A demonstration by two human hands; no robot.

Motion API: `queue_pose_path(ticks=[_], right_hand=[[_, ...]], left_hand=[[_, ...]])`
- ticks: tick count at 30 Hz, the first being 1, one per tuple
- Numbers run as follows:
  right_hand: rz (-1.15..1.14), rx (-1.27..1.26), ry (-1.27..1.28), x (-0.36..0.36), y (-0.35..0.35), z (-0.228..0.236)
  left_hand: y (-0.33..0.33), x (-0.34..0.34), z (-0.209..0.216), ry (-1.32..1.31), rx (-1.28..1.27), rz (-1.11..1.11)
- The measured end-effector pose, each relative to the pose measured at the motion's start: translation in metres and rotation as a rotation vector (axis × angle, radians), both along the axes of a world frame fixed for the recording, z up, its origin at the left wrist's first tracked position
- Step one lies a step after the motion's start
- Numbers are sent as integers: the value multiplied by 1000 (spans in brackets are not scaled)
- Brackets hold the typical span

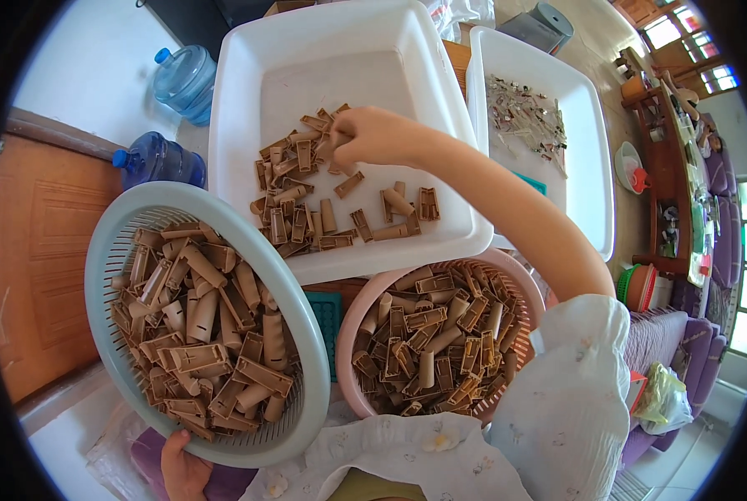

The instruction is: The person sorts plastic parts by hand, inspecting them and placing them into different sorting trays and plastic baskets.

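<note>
My left hand (184,468) grips the lower rim of a grey-blue plastic basket (311,351), which is tilted toward me and full of tan, half-round plastic shells. In the large white tray (348,259), more tan plastic shells (304,154) lie loose in a scattered heap. My right hand (365,138) reaches over that heap with its fingers curled together and pointing down among the pieces. What the right fingers hold, if anything, is hidden. A pink basket (353,359) of similar brown shells stands before me, under my right arm.
A second white tray (586,209) on the right holds small clear and dark parts (528,117). Two blue water jugs (186,83) stand at the left, near a wooden door (52,259). A teal tray (323,321) shows between the baskets.
</note>
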State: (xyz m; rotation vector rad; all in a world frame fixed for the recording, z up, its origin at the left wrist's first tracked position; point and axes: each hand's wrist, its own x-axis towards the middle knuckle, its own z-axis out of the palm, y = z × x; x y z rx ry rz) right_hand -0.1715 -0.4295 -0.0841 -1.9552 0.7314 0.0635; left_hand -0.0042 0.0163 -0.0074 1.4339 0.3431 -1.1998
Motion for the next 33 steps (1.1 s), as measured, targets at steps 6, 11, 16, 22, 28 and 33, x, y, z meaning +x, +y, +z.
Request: queue_pose_path(ticks=[6, 11, 16, 22, 28, 33], right_hand=[[533, 275, -82, -89, 50, 68], [770, -148, -303, -129, 77, 71], [440, -255, 158, -93, 40, 40], [818, -574, 809, -54, 17, -32], [927, -493, 918, -44, 16, -37], [729, -443, 711, -60, 15, -23]], left_hand=[[0, -2, 3, -8, -28, -30], [-3, -4, 4, 20, 18, 30], [-2, -3, 4, 41, 38, 58], [-1, -1, 2, 63, 27, 78], [3, -1, 5, 31, 19, 24], [-4, -2, 5, 64, 42, 91]])
